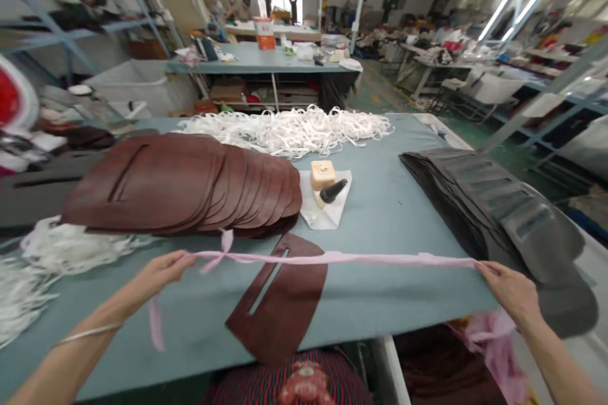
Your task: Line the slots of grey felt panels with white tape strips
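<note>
A pink fabric strip (351, 258) is stretched level across the front of the table, with a small knot or twist near its left part. My left hand (168, 266) pinches one end, and a loose tail hangs below it. At the other end, my right hand (510, 288) grips the strip between thumb and fingers. Beneath the strip lies a single brown leather piece (294, 304) with a long slot, its lower tip reaching over the table's front edge.
A fanned stack of brown leather pieces (190, 183) sits at left, grey pieces (503, 202) at right. White strips (294, 130) are heaped behind. A black-capped bottle (332, 191) and a yellowish block (322, 174) rest on white paper (327, 218). Pink cloth (494, 342) hangs below right.
</note>
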`<state>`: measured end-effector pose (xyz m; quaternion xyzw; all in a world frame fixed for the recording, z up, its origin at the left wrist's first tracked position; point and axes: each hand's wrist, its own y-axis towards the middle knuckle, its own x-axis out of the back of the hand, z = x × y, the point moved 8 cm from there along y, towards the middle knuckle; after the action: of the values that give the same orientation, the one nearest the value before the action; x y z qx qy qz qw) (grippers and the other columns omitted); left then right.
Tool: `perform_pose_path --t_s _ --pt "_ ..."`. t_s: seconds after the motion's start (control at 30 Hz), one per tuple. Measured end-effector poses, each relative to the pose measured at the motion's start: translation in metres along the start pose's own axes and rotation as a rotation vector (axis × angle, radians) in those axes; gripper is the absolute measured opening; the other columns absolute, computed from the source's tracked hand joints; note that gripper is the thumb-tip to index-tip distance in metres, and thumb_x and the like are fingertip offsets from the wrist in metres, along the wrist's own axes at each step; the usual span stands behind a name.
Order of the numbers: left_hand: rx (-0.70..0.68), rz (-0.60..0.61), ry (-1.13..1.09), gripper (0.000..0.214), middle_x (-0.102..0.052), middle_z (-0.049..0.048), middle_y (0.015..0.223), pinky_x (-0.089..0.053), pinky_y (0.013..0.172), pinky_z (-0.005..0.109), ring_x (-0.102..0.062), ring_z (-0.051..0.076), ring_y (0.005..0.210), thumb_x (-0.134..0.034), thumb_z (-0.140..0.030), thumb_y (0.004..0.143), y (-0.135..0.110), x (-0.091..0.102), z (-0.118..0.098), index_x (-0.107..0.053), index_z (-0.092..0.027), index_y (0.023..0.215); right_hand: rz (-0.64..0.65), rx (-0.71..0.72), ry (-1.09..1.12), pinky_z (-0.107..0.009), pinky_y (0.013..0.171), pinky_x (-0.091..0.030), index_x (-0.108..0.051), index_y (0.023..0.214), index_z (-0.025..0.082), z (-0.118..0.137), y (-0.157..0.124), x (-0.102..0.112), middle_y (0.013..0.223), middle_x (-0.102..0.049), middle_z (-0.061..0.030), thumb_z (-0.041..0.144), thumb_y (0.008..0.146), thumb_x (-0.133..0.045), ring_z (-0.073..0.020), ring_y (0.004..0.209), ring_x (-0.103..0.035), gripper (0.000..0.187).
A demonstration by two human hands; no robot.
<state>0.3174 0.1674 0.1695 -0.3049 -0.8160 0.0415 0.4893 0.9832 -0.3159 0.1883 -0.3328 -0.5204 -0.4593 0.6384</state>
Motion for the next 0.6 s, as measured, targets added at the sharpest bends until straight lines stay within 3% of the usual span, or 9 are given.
perform_pose_path --t_s 0.07,0.17,0.27,0.33,0.4,0.5,0.6 --pt "-0.027 0.03 -0.005 0.05 -0.054 -0.0039 0.068 -0.038 0.064 0.018 -0.048 0.013 0.071 -0.038 -0.056 0.085 0.015 -0.012 -0.001 -0.06 -0.01 0.087 0.0 0.048 -0.034 -0.042 0.059 -0.038 -0.074 0.08 0.026 0.005 0.027 -0.007 0.082 -0.069 -0.0168 0.05 0.07 -0.062 -0.0278 0.059 -0.056 0.029" --pt "0.063 -0.045 0.057 0.042 -0.06 0.0029 0.082 -0.04 0.075 0.026 -0.052 0.02 0.085 -0.044 -0.048 0.085 0.026 -0.032 0.0 -0.061 -0.01 0.095 0.018 0.133 -0.083 -0.043 0.061 -0.038 -0.074 0.083 0.027 0.01 0.061 -0.02 0.092 -0.068 -0.0176 0.044 0.074 -0.061 -0.0271 0.062 -0.057 0.023" --pt "0.133 -0.213 0.166 0.045 -0.054 0.0147 0.118 -0.033 0.092 0.041 -0.043 0.032 0.113 -0.044 -0.034 0.087 0.016 -0.059 -0.014 -0.048 -0.011 0.125 -0.005 0.2 -0.195 -0.05 0.07 -0.036 -0.072 0.099 0.024 0.016 0.078 -0.035 0.104 -0.063 -0.0224 0.039 0.076 -0.06 -0.0338 0.083 -0.058 0.03" --pt "0.155 -0.297 0.257 0.046 -0.045 0.0168 0.13 -0.028 0.097 0.046 -0.039 0.032 0.119 -0.041 -0.028 0.089 0.001 -0.086 -0.028 -0.039 -0.015 0.133 -0.076 0.263 -0.282 -0.055 0.076 -0.033 -0.066 0.115 0.019 0.031 0.071 -0.047 0.114 -0.058 -0.0266 0.035 0.077 -0.059 -0.0393 0.098 -0.053 0.042" --pt "0.172 -0.256 0.267 0.042 -0.049 0.0138 0.126 -0.031 0.096 0.043 -0.044 0.029 0.116 -0.043 -0.03 0.088 -0.01 -0.125 -0.04 -0.044 -0.018 0.128 -0.133 0.357 -0.323 -0.055 0.08 -0.033 -0.059 0.124 0.013 0.062 0.046 -0.069 0.119 -0.054 -0.0269 0.033 0.08 -0.055 -0.0404 0.106 -0.049 0.048" --pt "0.228 -0.196 0.245 0.052 -0.051 0.0161 0.124 -0.036 0.093 0.044 -0.046 0.032 0.116 -0.052 -0.04 0.083 -0.019 -0.178 -0.051 -0.044 -0.014 0.127 -0.077 0.523 -0.243 -0.048 0.083 -0.039 -0.054 0.129 0.013 0.131 -0.023 -0.12 0.126 -0.051 -0.0215 0.036 0.088 -0.044 -0.035 0.109 -0.049 0.048" --pt "0.261 -0.168 0.207 0.063 -0.047 0.0212 0.13 -0.038 0.092 0.047 -0.047 0.036 0.118 -0.051 -0.04 0.081 -0.018 -0.207 -0.056 -0.036 -0.008 0.133 0.063 0.781 -0.128 -0.045 0.094 -0.035 -0.05 0.133 0.021 0.21 -0.105 -0.174 0.137 -0.046 -0.0166 0.039 0.091 -0.042 -0.03 0.121 -0.044 0.047"
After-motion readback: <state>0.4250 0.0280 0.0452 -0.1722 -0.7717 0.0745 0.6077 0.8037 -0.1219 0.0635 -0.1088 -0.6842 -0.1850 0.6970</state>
